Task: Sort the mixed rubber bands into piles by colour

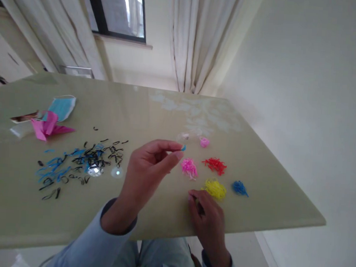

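Here, left hand (147, 172): raised over the worktop (160, 217), fingers pinched on a blue piece (183, 147).
Right hand (208, 217): low beside the yellow pile (215, 189), fingers curled; whether they grip anything, I cannot tell.
Blue piece: tiny, bright, slightly curved, poking past the left fingertips.

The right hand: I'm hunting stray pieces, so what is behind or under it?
Beyond the right hand, most of the yellow pile shows; the hand covers part of its near edge. Anything on the tabletop under the hand is hidden.
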`<state>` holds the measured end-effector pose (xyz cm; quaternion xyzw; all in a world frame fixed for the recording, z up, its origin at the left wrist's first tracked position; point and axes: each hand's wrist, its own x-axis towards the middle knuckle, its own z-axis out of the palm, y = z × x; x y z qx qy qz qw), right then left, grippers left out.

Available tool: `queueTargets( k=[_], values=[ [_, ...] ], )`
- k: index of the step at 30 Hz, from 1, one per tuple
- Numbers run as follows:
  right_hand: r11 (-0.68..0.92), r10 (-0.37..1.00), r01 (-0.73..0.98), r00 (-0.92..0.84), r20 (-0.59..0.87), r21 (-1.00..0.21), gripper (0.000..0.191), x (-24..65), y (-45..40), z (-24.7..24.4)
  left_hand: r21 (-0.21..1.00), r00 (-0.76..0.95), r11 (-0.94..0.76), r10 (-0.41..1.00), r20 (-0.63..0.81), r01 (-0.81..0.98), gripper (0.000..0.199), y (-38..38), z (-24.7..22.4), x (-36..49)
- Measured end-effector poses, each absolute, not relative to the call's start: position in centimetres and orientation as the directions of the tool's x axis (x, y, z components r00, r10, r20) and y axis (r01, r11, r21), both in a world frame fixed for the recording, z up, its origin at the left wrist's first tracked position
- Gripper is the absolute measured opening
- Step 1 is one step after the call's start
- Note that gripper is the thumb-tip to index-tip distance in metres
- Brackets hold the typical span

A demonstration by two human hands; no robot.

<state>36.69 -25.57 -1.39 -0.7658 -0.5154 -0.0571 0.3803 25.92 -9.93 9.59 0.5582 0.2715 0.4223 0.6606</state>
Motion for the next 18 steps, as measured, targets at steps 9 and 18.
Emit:
queueTargets(
  k=[9, 18],
  values=[
    [-0.224, 0.733, 0.807, 0.509, 0.452, -0.546, 0.018, 36.4, -25.7, -1.2, 0.857, 0.903, -0.484, 0.267, 0.336, -0.175, 0.016, -14.0, 7.5, 38.0],
    [-0.287, 0.773, 0.754, 0.547, 0.323, -0.591, 0.021, 36.5, -26.1, -2.2, 0.327, 0.98, -0.938, -0.057, 0.191, -0.119, 0.027, -15.9, 3.6, 42.8]
  ],
)
